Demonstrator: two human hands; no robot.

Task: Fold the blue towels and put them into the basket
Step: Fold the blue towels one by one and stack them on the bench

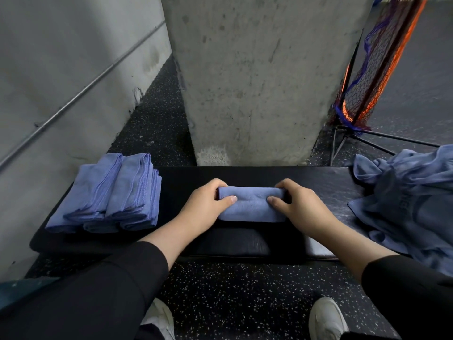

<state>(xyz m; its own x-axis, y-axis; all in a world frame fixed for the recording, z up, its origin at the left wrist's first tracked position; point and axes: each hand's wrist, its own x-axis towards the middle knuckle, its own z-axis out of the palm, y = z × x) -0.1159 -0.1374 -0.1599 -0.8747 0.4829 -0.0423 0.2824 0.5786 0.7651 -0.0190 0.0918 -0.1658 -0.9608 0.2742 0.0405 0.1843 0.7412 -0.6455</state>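
A folded blue towel (252, 204) lies in the middle of a black padded bench (245, 241). My left hand (206, 207) grips its left end, fingers curled over the far edge and thumb on top. My right hand (296, 207) grips the right end the same way. A stack of folded blue towels (107, 195) sits on the bench's left end. A loose heap of unfolded blue towels (411, 202) covers the right end. No basket is plainly in view.
A concrete pillar (257, 77) rises right behind the bench. A grey wall with a thin pipe (81, 94) runs along the left. An orange and dark net on a metal stand (367, 77) is at the back right. Speckled black floor (232, 295) and my white shoes lie below.
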